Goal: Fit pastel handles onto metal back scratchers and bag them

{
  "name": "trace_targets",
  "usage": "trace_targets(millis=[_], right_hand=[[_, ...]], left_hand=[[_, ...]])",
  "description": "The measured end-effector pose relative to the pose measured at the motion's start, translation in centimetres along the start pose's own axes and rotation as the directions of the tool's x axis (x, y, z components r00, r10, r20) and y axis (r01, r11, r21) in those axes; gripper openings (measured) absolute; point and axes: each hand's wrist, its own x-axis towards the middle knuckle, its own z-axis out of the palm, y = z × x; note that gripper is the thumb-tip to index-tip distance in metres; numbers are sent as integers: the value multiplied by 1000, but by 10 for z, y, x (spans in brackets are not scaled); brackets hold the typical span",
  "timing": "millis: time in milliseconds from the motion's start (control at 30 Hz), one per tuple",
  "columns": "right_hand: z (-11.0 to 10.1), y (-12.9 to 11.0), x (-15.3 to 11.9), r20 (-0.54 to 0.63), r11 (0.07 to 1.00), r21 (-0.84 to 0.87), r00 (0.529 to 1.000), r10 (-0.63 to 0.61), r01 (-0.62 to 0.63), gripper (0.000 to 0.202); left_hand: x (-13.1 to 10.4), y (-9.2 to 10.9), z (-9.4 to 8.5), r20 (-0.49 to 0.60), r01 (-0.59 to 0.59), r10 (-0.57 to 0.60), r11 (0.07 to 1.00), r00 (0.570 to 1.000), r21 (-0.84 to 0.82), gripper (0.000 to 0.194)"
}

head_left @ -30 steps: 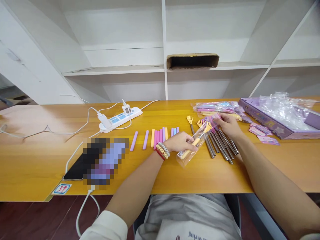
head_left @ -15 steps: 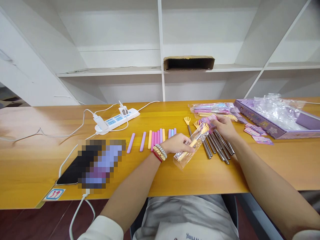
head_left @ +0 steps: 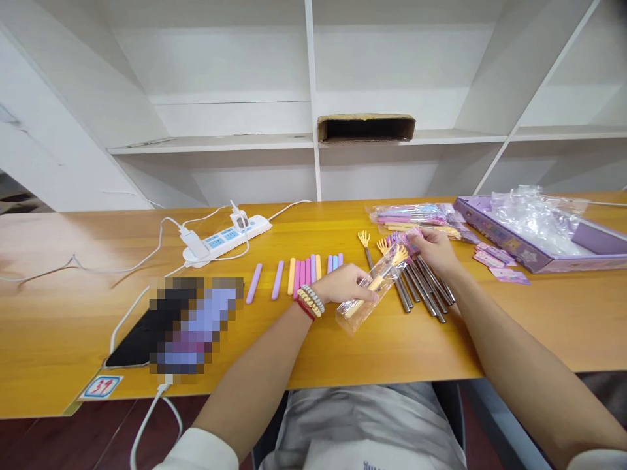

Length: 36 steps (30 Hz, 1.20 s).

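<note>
A clear plastic bag [head_left: 353,316] slants over the table, with a yellow hand-shaped scratcher [head_left: 376,283] inside. My left hand [head_left: 349,284] is closed on the bag's lower part. At its upper end, my right hand [head_left: 431,251] pinches the bag beside a pink card. Metal rods [head_left: 431,297] with hand-shaped heads lie under and beside my right hand; one yellow-headed scratcher [head_left: 364,240] lies to their left. Several purple, pink, yellow and blue tubes [head_left: 302,277] are lined up left of my left hand.
Packed scratchers [head_left: 411,214] lie behind my hands. A purple box [head_left: 539,251] with clear bags is at the right, near small cards [head_left: 494,258]. A power strip [head_left: 228,240] and phone [head_left: 142,333] are at the left. White shelves hold a cardboard box [head_left: 366,128].
The camera view has shifted slightly. Both hands keep the same hold on the bagged scratcher, with no other clear movement.
</note>
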Motion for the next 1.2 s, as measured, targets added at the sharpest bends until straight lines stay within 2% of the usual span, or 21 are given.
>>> trace_targets(millis=[167, 467, 700, 867, 1000, 1200], right_hand=[[1, -2, 0, 0, 1000, 22, 1000, 2, -2, 12], [1, -3, 0, -49, 1000, 12, 999, 11, -10, 13], [0, -1, 1, -87, 1000, -26, 996, -7, 5, 22], [2, -4, -1, -58, 998, 45, 997, 44, -42, 18], [2, -7, -3, -14, 998, 52, 999, 28, -28, 20], [-4, -2, 1, 80, 990, 142, 997, 12, -23, 3]], left_hand=[[1, -2, 1, -2, 7, -7, 1000, 1000, -8, 31], [-1, 1, 1, -8, 44, -44, 999, 999, -20, 29], [-1, 2, 1, 3, 61, -61, 998, 998, -26, 29], [-1, 1, 0, 2, 30, -30, 999, 1000, -29, 28], [0, 1, 0, -14, 50, -51, 998, 999, -26, 28], [-1, -1, -1, -18, 45, -46, 996, 999, -74, 29]])
